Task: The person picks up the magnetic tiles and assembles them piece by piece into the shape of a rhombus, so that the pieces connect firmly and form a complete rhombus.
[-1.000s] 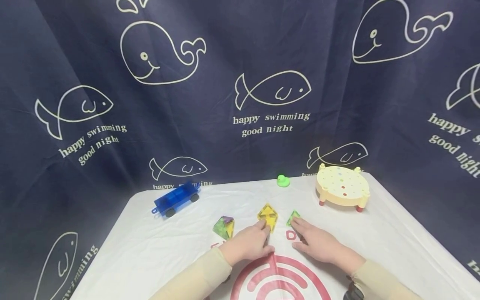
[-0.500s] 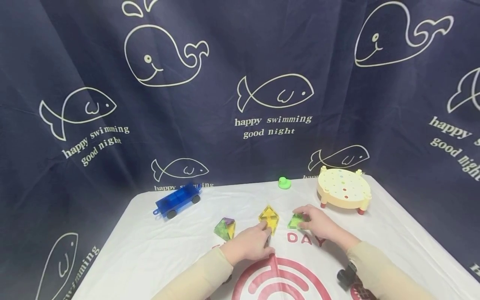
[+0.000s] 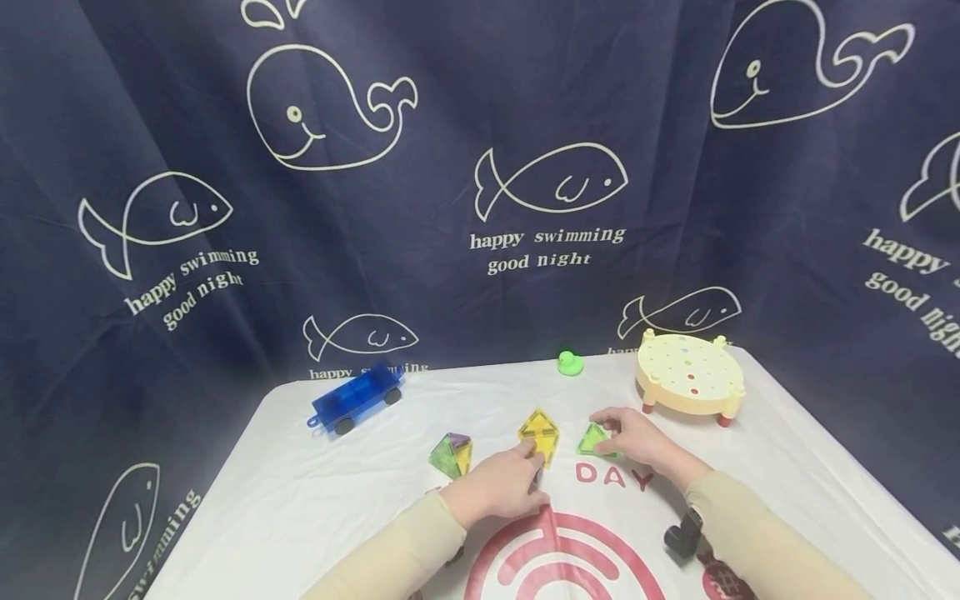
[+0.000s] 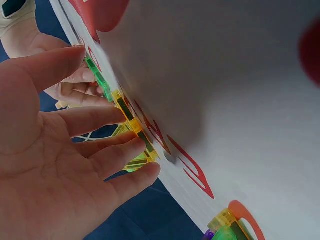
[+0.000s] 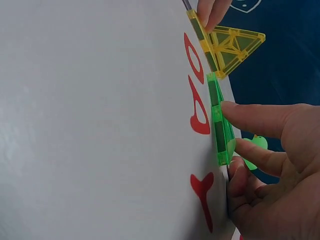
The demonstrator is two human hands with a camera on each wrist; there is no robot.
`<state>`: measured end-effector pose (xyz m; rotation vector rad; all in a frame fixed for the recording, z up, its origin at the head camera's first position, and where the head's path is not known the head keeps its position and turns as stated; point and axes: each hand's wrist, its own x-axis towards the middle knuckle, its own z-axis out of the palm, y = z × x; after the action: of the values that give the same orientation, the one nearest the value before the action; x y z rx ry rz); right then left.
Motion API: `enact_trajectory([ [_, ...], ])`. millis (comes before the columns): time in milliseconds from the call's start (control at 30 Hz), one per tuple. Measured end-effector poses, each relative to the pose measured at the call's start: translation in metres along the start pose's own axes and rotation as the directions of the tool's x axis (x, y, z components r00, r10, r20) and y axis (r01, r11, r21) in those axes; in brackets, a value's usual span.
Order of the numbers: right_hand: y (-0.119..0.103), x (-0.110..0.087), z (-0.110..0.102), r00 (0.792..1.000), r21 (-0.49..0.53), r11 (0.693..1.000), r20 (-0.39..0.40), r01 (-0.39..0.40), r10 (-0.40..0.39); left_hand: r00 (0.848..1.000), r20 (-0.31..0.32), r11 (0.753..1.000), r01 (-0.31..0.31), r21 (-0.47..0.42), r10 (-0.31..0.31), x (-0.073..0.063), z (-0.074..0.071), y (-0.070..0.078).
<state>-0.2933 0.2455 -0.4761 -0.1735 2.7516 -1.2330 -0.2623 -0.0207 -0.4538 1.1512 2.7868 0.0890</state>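
Observation:
My left hand (image 3: 501, 487) rests its fingertips on a pair of yellow triangular magnetic tiles (image 3: 538, 423) joined as a diamond. In the left wrist view its fingers (image 4: 120, 152) reach over the tiles' edge fairly straight. Just to the right, my right hand (image 3: 636, 437) pinches a green triangular magnetic tile (image 3: 591, 437) between thumb and fingers. The right wrist view shows the green tile (image 5: 217, 120) close to the table, its tip near the yellow tiles (image 5: 235, 46). Left of my left hand lies a kite-shaped group of green, purple and yellow tiles (image 3: 448, 455).
A blue toy wagon (image 3: 358, 398) stands at the back left of the white table (image 3: 315, 517). At the back are a small green toy duck (image 3: 570, 363) and, to the right, a cream pegboard stool (image 3: 688, 375) with red-tipped legs. A dark printed curtain (image 3: 420, 275) hangs behind.
My right hand has moved from pressing on the green tile to gripping it from its right side; the tile has turned slightly. My left hand stays on the yellow tiles.

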Motion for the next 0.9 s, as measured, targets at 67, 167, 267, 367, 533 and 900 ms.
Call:
enact_trajectory([
  [67, -0.002, 0.000, 0.000, 1.000, 0.010, 1.000, -0.011, -0.009, 0.009, 1.000, -0.003, 1.000, 0.000, 0.005, 0.000, 0.000, 0.000, 0.000],
  [167, -0.005, -0.001, 0.001, 0.999, 0.028, 0.999, -0.027, -0.019, 0.020, 1.000, -0.003, 1.000, -0.003, 0.008, 0.003, 0.002, 0.002, -0.002],
  [267, -0.006, -0.002, 0.002, 0.998, 0.044, 0.998, -0.047, -0.033, 0.035, 1.000, -0.004, 1.000, -0.007, 0.007, 0.007, 0.003, 0.005, -0.002],
  [367, -0.006, -0.003, 0.003, 0.997, 0.078, 0.996, -0.067, -0.042, 0.048, 1.000, -0.008, 1.000, -0.011, 0.006, 0.011, 0.003, 0.006, -0.003],
  [533, -0.006, -0.005, 0.004, 0.992, 0.145, 0.989, -0.111, -0.043, 0.059, 1.000, -0.005, 1.000, -0.009, 0.003, 0.009, 0.001, 0.005, -0.001],
  [900, -0.012, -0.011, 0.015, 0.973, 0.271, 0.962, -0.214, -0.028, 0.089, 1.000, 0.003, 1.000, -0.016, 0.014, 0.016, 0.002, 0.004, -0.002],
])
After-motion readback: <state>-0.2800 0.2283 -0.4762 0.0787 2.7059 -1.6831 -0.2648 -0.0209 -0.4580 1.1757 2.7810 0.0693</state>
